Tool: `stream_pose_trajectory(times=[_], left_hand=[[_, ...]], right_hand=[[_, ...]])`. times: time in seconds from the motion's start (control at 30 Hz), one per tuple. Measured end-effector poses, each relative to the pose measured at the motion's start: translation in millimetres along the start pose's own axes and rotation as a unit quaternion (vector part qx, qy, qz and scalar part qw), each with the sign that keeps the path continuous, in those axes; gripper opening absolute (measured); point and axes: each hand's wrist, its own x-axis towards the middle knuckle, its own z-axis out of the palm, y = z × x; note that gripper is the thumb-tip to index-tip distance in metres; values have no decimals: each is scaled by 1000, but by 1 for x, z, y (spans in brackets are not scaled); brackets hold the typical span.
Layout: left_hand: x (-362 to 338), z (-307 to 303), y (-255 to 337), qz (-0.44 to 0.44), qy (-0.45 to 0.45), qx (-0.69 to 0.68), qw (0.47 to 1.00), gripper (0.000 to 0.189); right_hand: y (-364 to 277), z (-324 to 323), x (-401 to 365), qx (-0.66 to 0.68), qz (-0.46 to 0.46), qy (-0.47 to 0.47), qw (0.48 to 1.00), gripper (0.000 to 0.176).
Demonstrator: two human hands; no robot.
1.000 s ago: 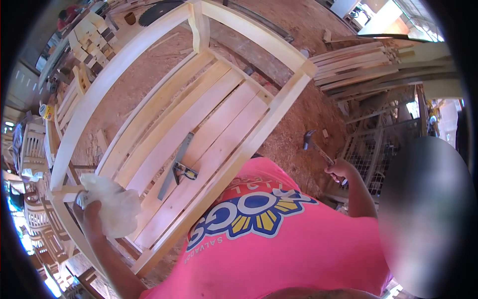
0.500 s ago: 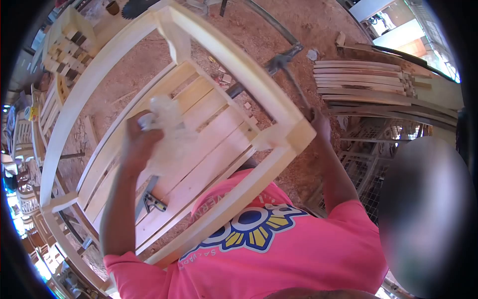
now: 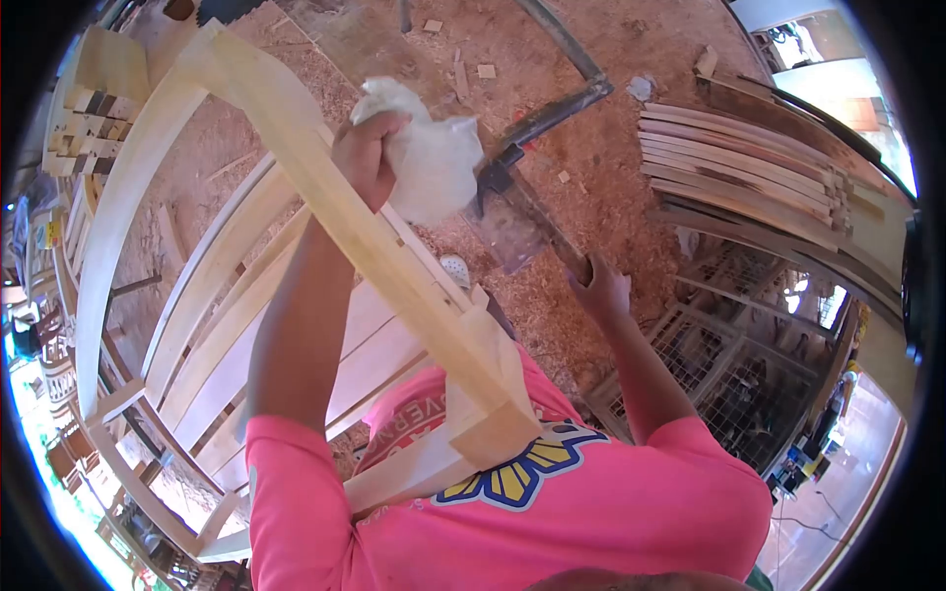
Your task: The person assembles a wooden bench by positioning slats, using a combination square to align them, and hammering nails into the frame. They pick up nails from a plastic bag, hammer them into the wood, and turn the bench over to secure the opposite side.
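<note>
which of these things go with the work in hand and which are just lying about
Probably for the job:
plastic bag, in the left hand
hammer, in the right hand
wooden bench

Probably lying about:
stacked slats
wood blocks
wood scraps on the floor

Plastic bag: the bag (image 3: pixel 434 169) is whitish, translucent, crumpled and bulging; gripped by the left hand (image 3: pixel 369 161) at one side, its bulk spread beyond the fingers. Contents not discernible.
Hammer: the hammer (image 3: pixel 548 229) has a dark head; the right hand (image 3: pixel 603 290) grips the handle end, head pointing away from that hand, toward the bag.
Wooden frame: the frame (image 3: pixel 394 286) is pale, bare timber with a slatted panel; one thick rail runs slantwise beside the left hand. Contact there cannot be determined.
</note>
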Motion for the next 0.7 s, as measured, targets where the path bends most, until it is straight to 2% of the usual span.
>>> stream_pose_trajectory(times=[0.07,0.1,0.17,0.2,0.3,0.4,0.47,0.57,0.63,0.7], left_hand=[[30,3,-12,20,1,-15,1000,19],[43,4,-17,45,-3,-31,999,20],[45,19,-10,49,35,25,998,19],[45,24,-10,49,56,54,996,19],[67,18,-31,62,24,24,997,26],[88,33,-15,43,-26,106,993,34],[85,39,-7,36,-7,219,975,40],[86,20,-18,52,11,291,955,48],[83,1,-29,48,-17,308,950,55],[67,-13,-36,34,-85,320,943,64]], right_hand=[[3,-7,10,7,5,-74,997,35],[6,-6,13,11,-19,-62,998,35],[10,-3,16,18,-64,-41,997,33],[11,-3,15,17,-56,-56,997,33],[-9,-13,26,17,-51,-79,995,34],[-31,-10,35,23,-48,-98,994,36],[-45,-19,44,14,-38,-125,991,38],[-52,-24,48,1,-40,-134,990,42],[-54,-24,54,6,-42,-140,989,43],[-52,-21,52,2,-36,-152,988,45]])
